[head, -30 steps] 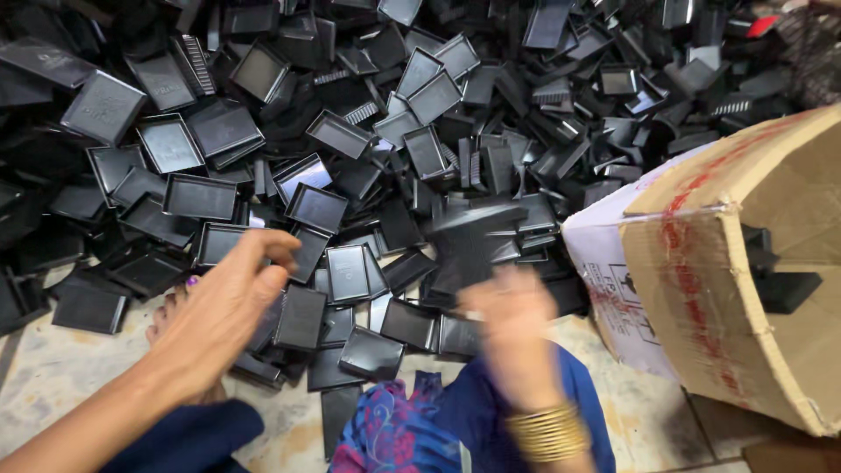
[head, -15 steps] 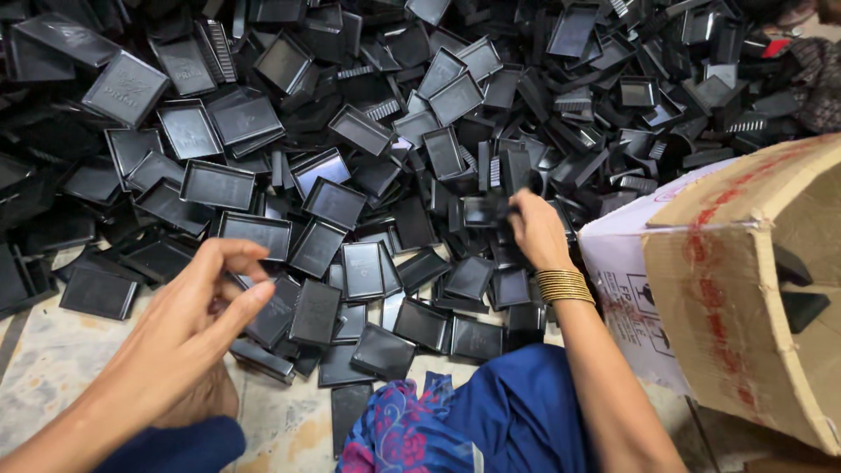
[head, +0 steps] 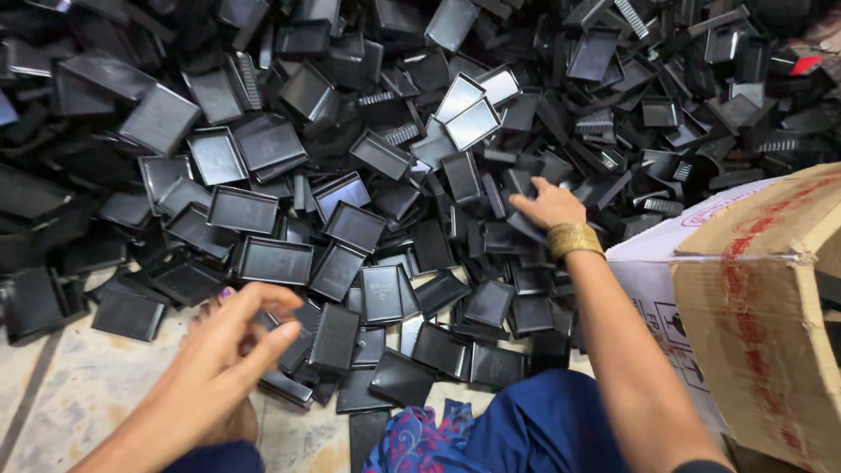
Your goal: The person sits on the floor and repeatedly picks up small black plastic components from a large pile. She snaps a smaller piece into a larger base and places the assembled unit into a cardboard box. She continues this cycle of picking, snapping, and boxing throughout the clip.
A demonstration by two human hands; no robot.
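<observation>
Black plastic trays (head: pixel 355 226) lie heaped ahead; the right hand (head: pixel 550 206) reaches in, fingers seemingly pressed on 1. Left hand (head: pixel 229 337) hovers nearer, loosely curled, empty.

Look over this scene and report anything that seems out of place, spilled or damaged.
The black plastic trays lie in a loose heap straight on the tiled floor, tilted and overlapping at every angle. One red piece at the top right stands out among them. The cardboard box looks worn, its flap bent.
</observation>
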